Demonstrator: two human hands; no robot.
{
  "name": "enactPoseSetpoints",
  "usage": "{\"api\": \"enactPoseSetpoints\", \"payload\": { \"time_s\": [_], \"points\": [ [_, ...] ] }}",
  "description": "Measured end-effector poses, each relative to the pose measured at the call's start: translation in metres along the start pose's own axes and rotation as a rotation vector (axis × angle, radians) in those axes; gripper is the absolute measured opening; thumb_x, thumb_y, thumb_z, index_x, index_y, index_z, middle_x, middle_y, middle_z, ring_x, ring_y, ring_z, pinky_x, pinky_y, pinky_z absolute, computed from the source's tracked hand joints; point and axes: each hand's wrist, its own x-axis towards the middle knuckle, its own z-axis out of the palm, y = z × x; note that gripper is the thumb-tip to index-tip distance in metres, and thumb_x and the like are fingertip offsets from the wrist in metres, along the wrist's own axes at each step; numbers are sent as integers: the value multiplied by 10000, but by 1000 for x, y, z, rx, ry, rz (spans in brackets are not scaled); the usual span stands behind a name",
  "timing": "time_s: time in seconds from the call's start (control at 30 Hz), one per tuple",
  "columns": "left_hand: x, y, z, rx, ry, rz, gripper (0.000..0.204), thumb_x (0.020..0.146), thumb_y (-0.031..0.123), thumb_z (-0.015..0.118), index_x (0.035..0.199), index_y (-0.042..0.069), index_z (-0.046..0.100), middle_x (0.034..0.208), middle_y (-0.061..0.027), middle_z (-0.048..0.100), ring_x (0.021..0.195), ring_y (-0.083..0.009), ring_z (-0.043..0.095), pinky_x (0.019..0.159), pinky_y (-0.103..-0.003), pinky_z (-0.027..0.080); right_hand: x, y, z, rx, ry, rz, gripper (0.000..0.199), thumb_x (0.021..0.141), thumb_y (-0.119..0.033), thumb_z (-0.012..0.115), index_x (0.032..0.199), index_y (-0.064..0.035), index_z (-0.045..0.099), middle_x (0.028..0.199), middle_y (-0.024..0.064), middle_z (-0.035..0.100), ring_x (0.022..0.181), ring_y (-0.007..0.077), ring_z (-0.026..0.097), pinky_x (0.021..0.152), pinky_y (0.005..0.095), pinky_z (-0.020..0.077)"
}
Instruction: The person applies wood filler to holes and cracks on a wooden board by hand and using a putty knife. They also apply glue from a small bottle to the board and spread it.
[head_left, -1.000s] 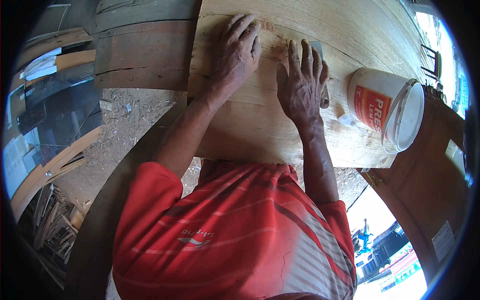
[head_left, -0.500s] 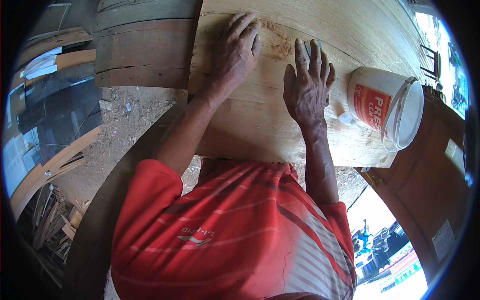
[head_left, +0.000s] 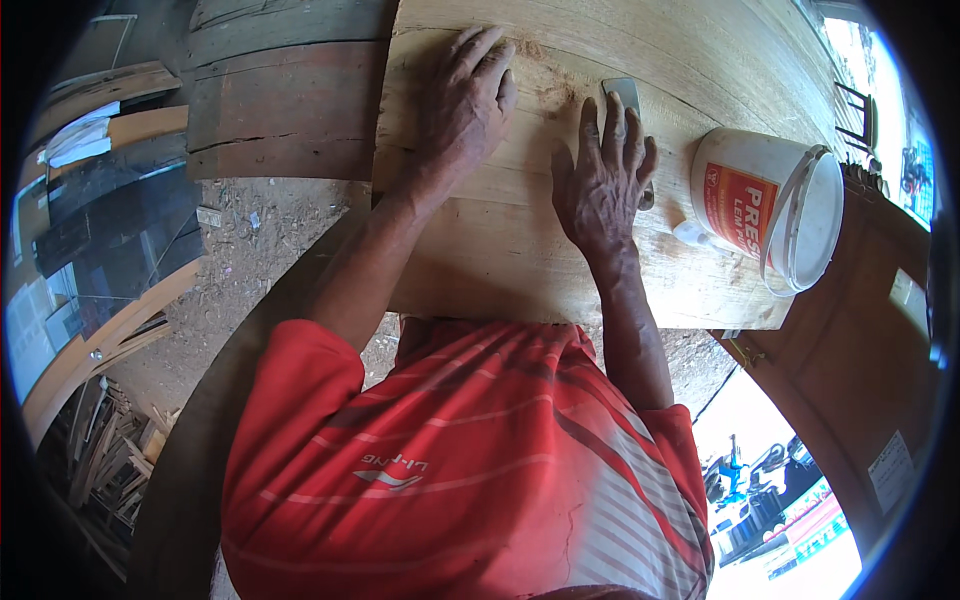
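Pale wooden boards (head_left: 470,250) lie in front of me. My left hand (head_left: 470,95) rests on them with its fingers loosely bent and slightly apart, nothing visible in it. To the right, my right hand (head_left: 605,185) lies palm down with its fingers stretched out. From beyond its fingertips sticks out a flat grey piece with rounded corners (head_left: 622,90); the rest of it is hidden under the fingers. A small dark part (head_left: 647,196) shows at the hand's right side, too covered to name. Between the hands and a little farther off is a brown crumbly patch (head_left: 562,95) on the wood.
A white bucket (head_left: 725,165) with a red label and a wire handle stands at the boards' right. Beside it is a small whitish object (head_left: 692,234). Darker planks (head_left: 290,110) adjoin on the left. Wood scraps (head_left: 110,450) lie on the littered ground at lower left.
My right hand has drawn back a little toward me and to the left, baring more of the grey piece. My left hand has stayed in about the same place.
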Motion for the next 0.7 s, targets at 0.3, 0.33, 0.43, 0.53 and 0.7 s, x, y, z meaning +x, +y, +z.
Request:
{"api": "enactPoseSetpoints", "payload": {
  "time_s": [0.3, 0.33, 0.43, 0.53, 0.7],
  "points": [
    [0, -1, -1, 1, -9, 0, 341, 974, 69, 667, 1287, -55, 720, 1413, -208, 662, 1382, -382, 593, 1156, -462, 509, 10, -3, 5, 36, 22, -59, 647, 1046, -414, 630, 1620, -152, 486, 1659, 223, 438, 1520, 449, 386, 1217, 704, 219],
    [0, -1, -1, -4, -9, -1, 342, 974, 69, 665, 1289, -53, 719, 1414, -207, 662, 1382, -383, 593, 1157, -463, 508, 11, -1, 5, 44, 22, -43, 634, 1050, -413, 627, 1617, -161, 493, 1658, 222, 440, 1520, 450, 386, 1217, 703, 219],
    [0, 0, 0, -13, -7, -5, 341, 974, 67, 663, 1290, -48, 718, 1417, -205, 662, 1380, -386, 594, 1157, -465, 507, 17, 2, 4, 44, 5, -23, 597, 1061, -410, 619, 1605, -189, 517, 1655, 219, 445, 1520, 451, 386, 1219, 700, 217],
    [0, -1, -2, 1, -1, -4, 335, 972, 69, 663, 1283, -45, 719, 1419, -203, 662, 1374, -389, 598, 1154, -465, 508, 21, 1, 2, 16, -24, -48, 563, 1066, -406, 614, 1591, -214, 543, 1650, 222, 449, 1522, 448, 386, 1223, 694, 213],
    [1, 1, 0, -17, -3, -1, 335, 969, 76, 666, 1276, -45, 721, 1422, -192, 663, 1372, -388, 601, 1149, -466, 512, 18, 3, -2, 67, -21, -83, 534, 1064, -395, 620, 1566, -219, 575, 1631, 228, 466, 1522, 437, 390, 1228, 688, 210]
  ]
}}
